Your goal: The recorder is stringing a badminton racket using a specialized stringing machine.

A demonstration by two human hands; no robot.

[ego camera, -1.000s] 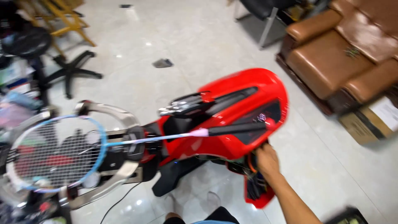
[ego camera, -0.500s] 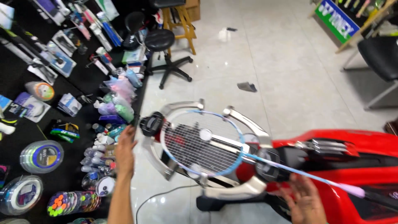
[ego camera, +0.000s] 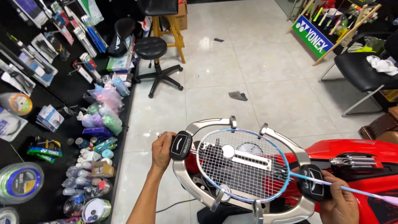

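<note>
Both of your hands have closed in on the machine since half a second ago: your left hand [ego camera: 162,150], which was only reaching toward the frame, now wraps the black padded knob [ego camera: 181,145] at the left end of the cradle, and your right hand [ego camera: 338,203] has settled on the matching black knob [ego camera: 314,187] at the right end. Your view has also come in closer and steadied over the work.

Your left fingers are curled tight around their knob. Your right fingers fold over theirs, but the grip is partly cut off by the lower edge of the picture, so you cannot tell how firmly they close.

Between your hands, the badminton racket [ego camera: 242,164] lies flat in the silver turntable frame [ego camera: 207,124], head clamped inside the curved metal arms, pale blue shaft running out toward the right edge of the view. Its strings form a fine, taut white grid; a round white pad sits at the middle.

Beneath it, the red stringing machine body [ego camera: 352,147] is glossy moulded plastic. Beyond lie the polished pale floor tiles [ego camera: 257,62], a black stool [ego camera: 151,49], and on the left a dark shelf wall [ego camera: 62,83] with string reels and small bottles.
</note>
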